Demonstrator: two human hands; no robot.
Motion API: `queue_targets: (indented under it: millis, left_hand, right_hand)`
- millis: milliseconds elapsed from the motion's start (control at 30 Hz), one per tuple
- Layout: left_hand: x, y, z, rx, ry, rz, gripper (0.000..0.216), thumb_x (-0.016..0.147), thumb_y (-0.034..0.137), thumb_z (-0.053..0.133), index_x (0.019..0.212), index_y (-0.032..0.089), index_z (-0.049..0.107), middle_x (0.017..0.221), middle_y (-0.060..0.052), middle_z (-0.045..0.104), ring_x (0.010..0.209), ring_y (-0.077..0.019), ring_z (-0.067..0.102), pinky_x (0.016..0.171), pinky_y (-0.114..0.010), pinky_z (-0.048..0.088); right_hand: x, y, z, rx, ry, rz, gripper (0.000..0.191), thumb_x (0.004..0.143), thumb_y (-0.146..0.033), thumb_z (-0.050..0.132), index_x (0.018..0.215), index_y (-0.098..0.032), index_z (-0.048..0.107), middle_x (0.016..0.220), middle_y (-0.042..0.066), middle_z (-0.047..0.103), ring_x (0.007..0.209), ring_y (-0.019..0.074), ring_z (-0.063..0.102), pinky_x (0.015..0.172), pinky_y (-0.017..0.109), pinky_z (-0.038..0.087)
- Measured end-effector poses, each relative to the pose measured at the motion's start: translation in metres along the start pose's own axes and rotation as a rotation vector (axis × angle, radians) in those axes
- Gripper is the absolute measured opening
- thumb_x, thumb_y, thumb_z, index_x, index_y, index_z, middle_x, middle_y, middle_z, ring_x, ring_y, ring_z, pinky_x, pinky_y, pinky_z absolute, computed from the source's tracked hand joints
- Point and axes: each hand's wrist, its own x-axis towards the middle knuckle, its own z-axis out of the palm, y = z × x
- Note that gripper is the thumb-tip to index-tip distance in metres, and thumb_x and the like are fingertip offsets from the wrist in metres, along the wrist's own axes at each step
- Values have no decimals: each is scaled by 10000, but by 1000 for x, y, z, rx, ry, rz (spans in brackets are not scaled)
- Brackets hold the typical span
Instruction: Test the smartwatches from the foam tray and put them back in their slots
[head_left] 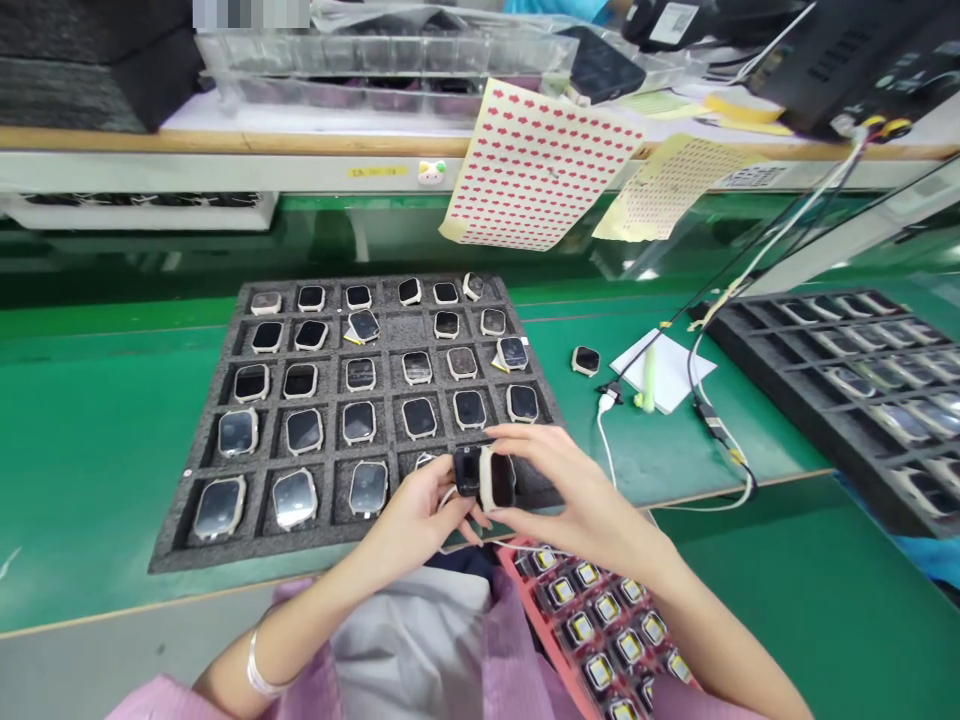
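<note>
Over the front edge of a dark foam tray (pixel 255 555), both hands meet. My left hand (pixel 420 510) pinches a small black square device (pixel 466 470); a thin white cable runs by its fingers. In my right hand (pixel 577 490) is a smartwatch case (pixel 501 480) with a pale frame and dark screen, gripped by its edges between thumb and fingers. The case stands on edge right beside the black device; whether they touch I cannot tell. Rows of similar watch cases fill most of the tray's pockets, and a few have yellow tabs under them.
One loose watch case (pixel 586 361) lies right of the tray, near a white pad (pixel 664 370) and cables (pixel 611 400). Another foam tray (pixel 810 390) stands at the right. A red tray (pixel 540 625) of small parts rests below my right arm. Sticker sheets (pixel 540 165) hang from the shelf.
</note>
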Motion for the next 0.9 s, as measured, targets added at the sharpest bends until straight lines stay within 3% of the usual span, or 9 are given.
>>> queue_targets:
  millis: [133,300,467,633,733,900]
  left_hand:
    - [-3,-3,0,30,18,11,184,841,223,588,1004,153,537,960,-60,587,783,-162,620,600,-247,567]
    - [-2,-4,-3,7,66,-13,313,830,215,608,1118,159,502,875,-29,567,716,-132,585,551,-218,544]
    - [-3,-1,-2,-19,100,-55,387,737,237,730,1066,144,548,827,-3,587,549,-75,536,472,-194,521]
    - [-8,1,4,-41,201,18,325,719,249,745,981,145,582,954,-44,631,752,-150,623,502,-202,572]
    - [-10,1,7,-53,227,37,262,764,265,701,968,143,589,920,-46,649,804,-178,648,486,-200,579]
    - [-15,7,9,-49,304,47,213,763,279,702,888,128,618,801,-35,647,715,-167,653,453,-193,569]
  right_hand:
    - [12,-5,13,6,-35,-5,371,810,-242,695,1145,-210,539,1099,79,620,1056,254,560,924,417,441]
    - [12,-1,3,186,33,173,295,800,-293,717,1061,-215,603,1021,59,639,939,236,594,850,379,472]
    - [1,0,10,833,165,432,353,799,-368,714,1103,-203,643,956,71,678,900,231,633,771,339,520]
    - [-1,-7,27,1255,219,548,282,797,-376,713,997,-176,705,964,103,696,803,211,649,725,338,541]
    - [-1,-12,29,1332,217,558,258,787,-364,727,976,-190,711,980,102,696,793,206,650,712,329,545]
    - [-4,-15,29,1295,169,559,345,776,-417,727,1037,-195,693,978,110,691,767,206,653,692,337,553]
